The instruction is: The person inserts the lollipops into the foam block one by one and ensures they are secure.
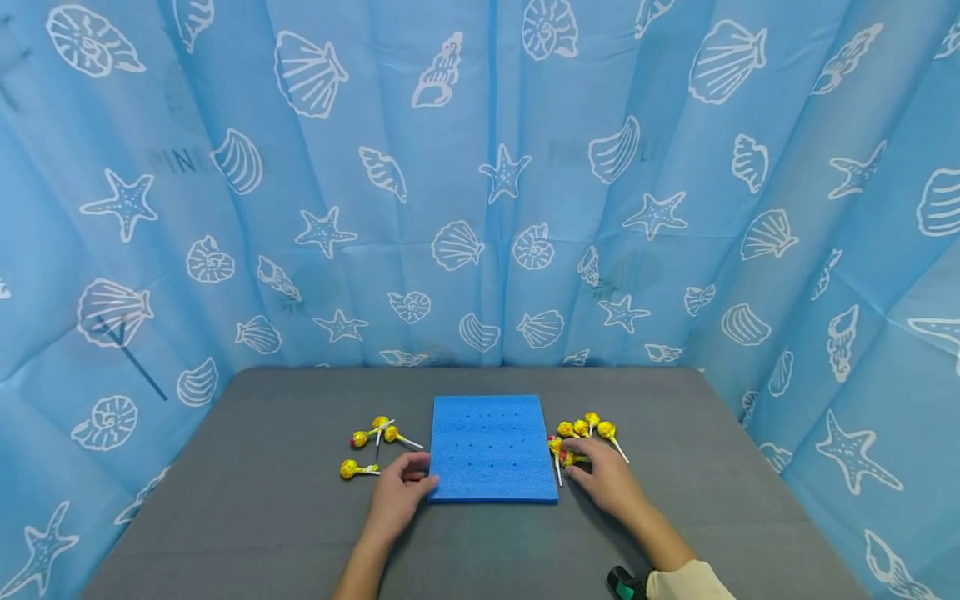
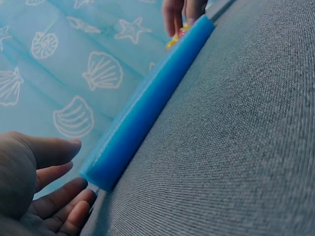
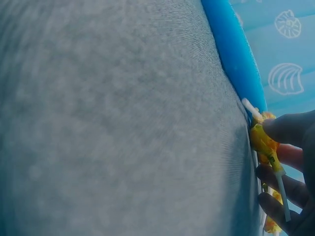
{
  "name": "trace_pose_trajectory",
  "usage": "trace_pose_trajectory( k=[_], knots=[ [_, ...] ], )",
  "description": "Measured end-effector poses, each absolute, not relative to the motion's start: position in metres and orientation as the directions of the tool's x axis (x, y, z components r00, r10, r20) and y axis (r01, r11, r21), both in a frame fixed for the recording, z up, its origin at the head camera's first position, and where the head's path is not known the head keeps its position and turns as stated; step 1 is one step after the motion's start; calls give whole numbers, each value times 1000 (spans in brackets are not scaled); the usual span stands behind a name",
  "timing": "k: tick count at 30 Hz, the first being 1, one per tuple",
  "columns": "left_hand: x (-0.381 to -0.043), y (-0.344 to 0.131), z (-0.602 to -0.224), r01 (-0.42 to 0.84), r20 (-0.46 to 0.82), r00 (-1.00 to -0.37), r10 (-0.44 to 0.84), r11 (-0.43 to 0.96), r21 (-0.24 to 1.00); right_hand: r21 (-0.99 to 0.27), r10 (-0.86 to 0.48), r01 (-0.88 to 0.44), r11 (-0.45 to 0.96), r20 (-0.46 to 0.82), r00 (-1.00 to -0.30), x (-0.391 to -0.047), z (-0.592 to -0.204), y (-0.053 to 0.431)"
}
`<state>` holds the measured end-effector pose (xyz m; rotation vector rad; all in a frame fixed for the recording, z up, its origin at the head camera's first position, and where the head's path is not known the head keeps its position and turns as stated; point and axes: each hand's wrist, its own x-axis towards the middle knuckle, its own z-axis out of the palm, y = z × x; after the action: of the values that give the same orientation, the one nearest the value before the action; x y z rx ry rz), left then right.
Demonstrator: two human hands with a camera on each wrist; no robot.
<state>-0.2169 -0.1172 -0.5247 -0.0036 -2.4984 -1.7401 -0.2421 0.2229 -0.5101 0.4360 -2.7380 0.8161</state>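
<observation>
A flat blue foam board (image 1: 491, 450) with rows of small holes lies on the grey table. My left hand (image 1: 400, 492) is at its left edge, fingers loosely bent and thumb close to the near left corner; the left wrist view shows nothing held in it. Right of the board, my right hand (image 1: 607, 479) pinches a yellow-wrapped lollipop (image 3: 263, 139) between thumb and fingers, low over the table. Another lollipop (image 1: 555, 447) lies beside it along the board's right edge, white stick towards me. The fingertips behind the candy are partly hidden.
Several yellow lollipops (image 1: 581, 427) are bunched beyond the right hand. Another group of lollipops (image 1: 381, 422) lies left of the board, with a single lollipop (image 1: 349, 469) nearer the left hand. A blue shell-patterned curtain (image 1: 480, 208) hangs behind the grey table (image 1: 300, 517).
</observation>
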Motion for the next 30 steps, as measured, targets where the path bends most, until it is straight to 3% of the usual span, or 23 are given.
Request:
trace_pose_trajectory(
  k=[12, 30],
  knots=[
    [-217, -113, -525, 42, 63, -997, -34, 428, 903, -417, -237, -353, 837, 305, -922, -244, -510, 220],
    [-216, -113, -527, 33, 53, -998, -28, 478, 878, -423, -194, -311, 851, 298, -935, -249, -511, 214]
  ],
)
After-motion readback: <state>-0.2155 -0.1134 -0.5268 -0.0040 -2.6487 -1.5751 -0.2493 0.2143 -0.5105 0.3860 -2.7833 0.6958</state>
